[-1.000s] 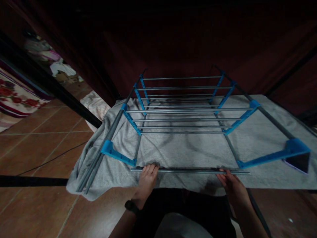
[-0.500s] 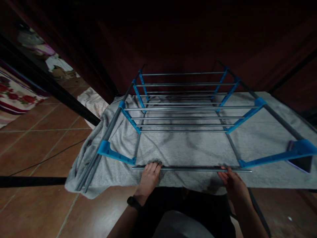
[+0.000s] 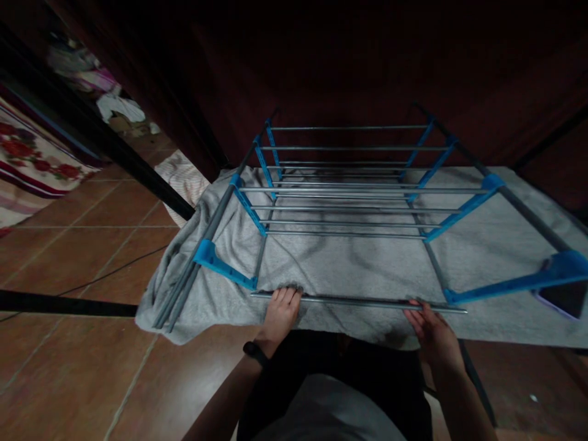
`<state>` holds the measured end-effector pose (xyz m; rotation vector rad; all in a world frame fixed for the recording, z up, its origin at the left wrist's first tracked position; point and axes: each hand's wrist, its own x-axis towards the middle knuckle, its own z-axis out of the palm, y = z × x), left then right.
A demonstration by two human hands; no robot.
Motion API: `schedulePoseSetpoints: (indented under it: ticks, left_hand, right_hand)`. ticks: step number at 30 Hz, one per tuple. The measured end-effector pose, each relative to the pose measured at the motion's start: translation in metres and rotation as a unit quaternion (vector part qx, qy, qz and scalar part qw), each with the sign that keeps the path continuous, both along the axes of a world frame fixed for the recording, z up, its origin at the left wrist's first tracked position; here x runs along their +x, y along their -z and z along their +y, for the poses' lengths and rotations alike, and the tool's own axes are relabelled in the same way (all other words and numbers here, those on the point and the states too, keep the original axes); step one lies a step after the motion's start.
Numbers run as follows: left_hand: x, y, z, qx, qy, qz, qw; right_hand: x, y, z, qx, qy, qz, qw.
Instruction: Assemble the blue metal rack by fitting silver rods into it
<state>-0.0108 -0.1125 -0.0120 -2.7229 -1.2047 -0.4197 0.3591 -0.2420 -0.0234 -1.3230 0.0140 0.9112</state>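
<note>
A thin grey metal rod (image 3: 353, 301) lies crosswise low in the view, just above the cloth's near edge. Near its left end my left hand (image 3: 282, 312) is closed over it, palm down. My right hand (image 3: 429, 327) pinches the rod towards its right end, with the fingertips around it. Beyond it stands a rack frame (image 3: 349, 190) of grey tubes and blue plastic brackets, with several crossbars fitted. The near left bracket (image 3: 225, 267) and near right bracket (image 3: 514, 289) have no crossbar between them. Both rod ends lie close to these brackets.
The frame rests on a grey cloth (image 3: 321, 263) over a raised surface. More grey tubes (image 3: 177, 297) lie along the left side. A dark phone (image 3: 563, 297) sits under the right bracket. Dark posts (image 3: 105, 141) and a tiled floor (image 3: 92, 257) are at the left.
The view has shifted slightly, so the frame appears a little higher and further right. Both hands keep hold of the rod, which stays close to the near brackets.
</note>
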Motion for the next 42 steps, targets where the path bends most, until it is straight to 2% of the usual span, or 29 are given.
schedulePoseSetpoints:
  ticks: [17,26,32,42]
  left_hand:
    - [0.0,-0.003,0.002,0.028,0.008,0.016,0.999]
    - [-0.008,0.002,0.012,0.066,0.045,0.0,0.997]
    - [-0.007,-0.001,0.014,0.093,0.063,-0.018,0.994]
    - [-0.008,0.0,0.018,0.088,0.069,-0.044,0.993]
  right_hand:
    - [0.002,-0.002,0.003,0.028,-0.018,0.034,0.999]
    - [-0.007,-0.01,0.012,0.065,0.025,0.053,0.996]
    - [-0.007,-0.008,0.01,0.076,0.023,0.064,0.995]
    - [-0.009,-0.007,0.011,0.073,0.023,0.065,0.995]
